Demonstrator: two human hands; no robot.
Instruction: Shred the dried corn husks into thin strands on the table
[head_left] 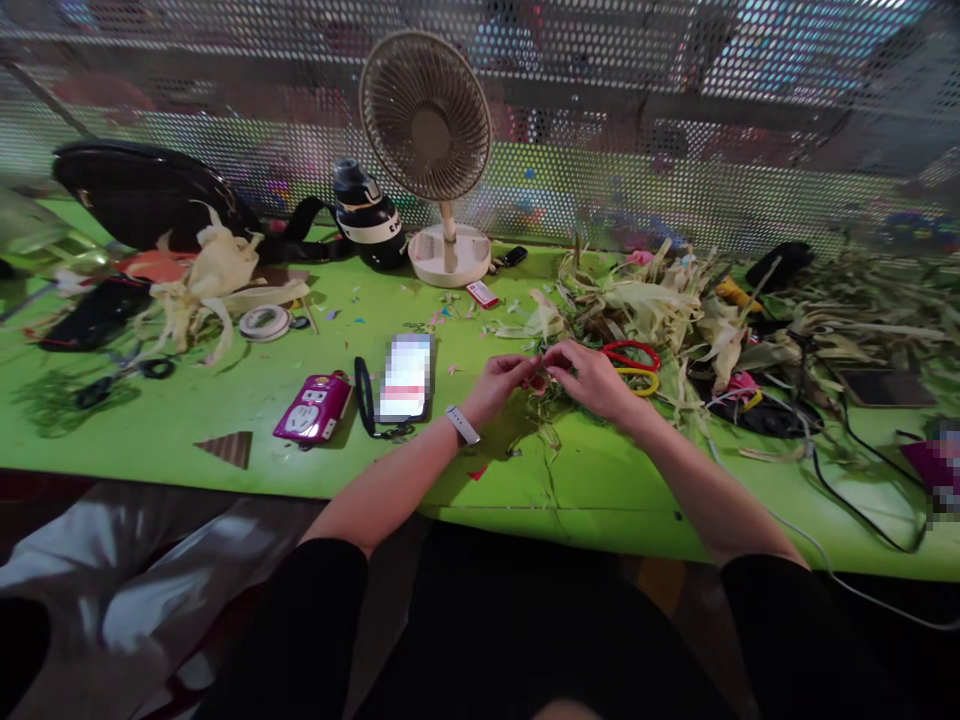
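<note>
Over the green table point(480, 480), my left hand point(501, 388) and my right hand point(589, 380) meet, fingertips pinched close together. Between them is something small that I cannot make out, with a pinkish bit just below. A tangle of thin green strands point(551, 415) lies under the fingers and trails toward the table edge. Beside my right hand are red scissor handles point(634, 352) and a yellow handle point(639, 382). Behind it spreads a heap of dry, pale corn husks point(649, 305). A light-coloured watch band point(463, 425) circles my left wrist.
Left of my hands lie a phone point(405, 378) with a lit screen and a purple power adapter point(313, 408). A fan point(427, 130), a black bottle point(367, 220) and a black bag point(150, 195) stand behind. Black scissors point(124, 375) and a tape roll point(265, 322) lie farther left; cables point(862, 500) cross the right.
</note>
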